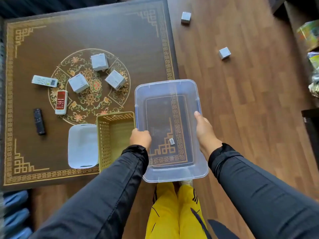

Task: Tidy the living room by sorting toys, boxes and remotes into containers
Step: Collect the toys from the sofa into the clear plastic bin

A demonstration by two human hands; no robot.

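Head view: both hands grip the clear bin's long sides, left hand, right hand.
Clear bin: empty, over the worktop corner.
Progress: nothing sorted yet; remotes and boxes lie loose.

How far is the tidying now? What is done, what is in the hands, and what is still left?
Nothing is sorted yet: the white tub and olive basket look empty. In hand: the left hand and right hand hold the empty clear bin at the table corner. Left: three remotes and three grey boxes on the table, two more boxes on the floor.
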